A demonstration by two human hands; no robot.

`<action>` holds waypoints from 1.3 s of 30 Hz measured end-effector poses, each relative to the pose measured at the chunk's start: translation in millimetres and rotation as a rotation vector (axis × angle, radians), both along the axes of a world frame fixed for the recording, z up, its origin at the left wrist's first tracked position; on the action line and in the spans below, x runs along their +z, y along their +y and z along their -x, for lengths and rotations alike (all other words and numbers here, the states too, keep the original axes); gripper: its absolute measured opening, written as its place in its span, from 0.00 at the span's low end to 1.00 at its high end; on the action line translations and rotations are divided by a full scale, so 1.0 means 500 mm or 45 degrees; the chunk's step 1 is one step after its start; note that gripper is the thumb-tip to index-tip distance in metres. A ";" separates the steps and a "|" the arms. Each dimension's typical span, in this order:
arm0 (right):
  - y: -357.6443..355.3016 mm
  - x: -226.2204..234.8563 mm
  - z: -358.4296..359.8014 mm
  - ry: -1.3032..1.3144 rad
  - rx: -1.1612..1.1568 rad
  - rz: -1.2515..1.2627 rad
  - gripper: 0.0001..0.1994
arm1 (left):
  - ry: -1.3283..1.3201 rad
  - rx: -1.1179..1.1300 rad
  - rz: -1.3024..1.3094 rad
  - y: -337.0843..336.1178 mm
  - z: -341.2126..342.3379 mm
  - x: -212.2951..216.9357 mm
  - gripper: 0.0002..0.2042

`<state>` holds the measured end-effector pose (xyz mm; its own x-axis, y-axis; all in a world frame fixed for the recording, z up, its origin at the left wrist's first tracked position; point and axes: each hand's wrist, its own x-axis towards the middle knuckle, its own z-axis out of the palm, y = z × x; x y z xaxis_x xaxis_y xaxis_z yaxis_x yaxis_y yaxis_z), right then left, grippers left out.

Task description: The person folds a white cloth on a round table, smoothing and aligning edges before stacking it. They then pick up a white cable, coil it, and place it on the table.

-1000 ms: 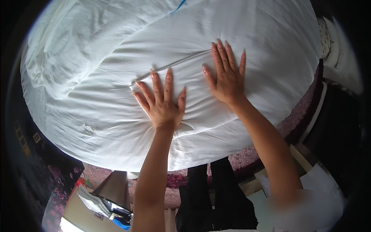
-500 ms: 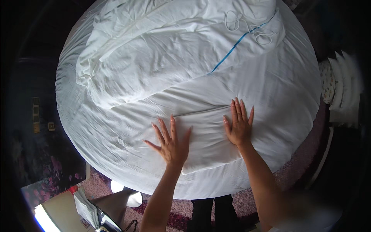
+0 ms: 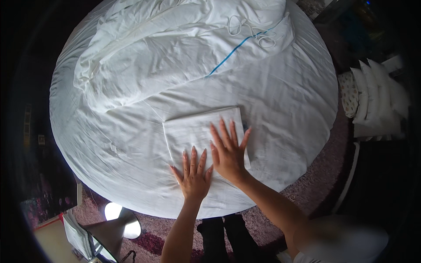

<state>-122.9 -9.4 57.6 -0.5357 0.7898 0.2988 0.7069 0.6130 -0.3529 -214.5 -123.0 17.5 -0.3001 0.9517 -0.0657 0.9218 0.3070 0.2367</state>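
Observation:
A folded white cloth [image 3: 188,129], roughly square, lies flat near the front of a round bed [image 3: 280,109] covered with a white sheet. My left hand [image 3: 194,180] rests with fingers spread on its near left part. Higher up and to the right, my right hand [image 3: 229,155] presses on the same cloth, fingers apart and palm down. The thumbs of both hands come close together. A small dark label peeks out at the cloth's right edge. Neither hand grips anything.
A bulky folded white duvet [image 3: 162,65] with a blue strip [image 3: 230,56] and a white cord [image 3: 235,26] lies across the bed's far side. White pillows [image 3: 372,92] are stacked at right. A lamp [image 3: 131,228] stands at lower left on the pinkish carpet [image 3: 307,193].
My right hand has shifted left, closer to my left hand. The cloth now shows as a smaller, neater folded square. The whole view has moved slightly, so the duvet sits farther left.

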 end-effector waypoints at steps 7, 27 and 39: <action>-0.018 -0.085 -0.103 -0.321 -0.053 -0.087 0.25 | 0.049 0.213 -0.027 -0.012 0.008 -0.024 0.24; 0.091 -0.024 -0.181 0.700 -0.592 1.930 0.20 | -1.381 1.085 0.076 0.021 0.101 0.011 0.26; -0.129 -0.021 -0.143 1.333 -0.622 2.994 0.09 | -2.398 0.962 0.083 -0.339 0.215 0.137 0.22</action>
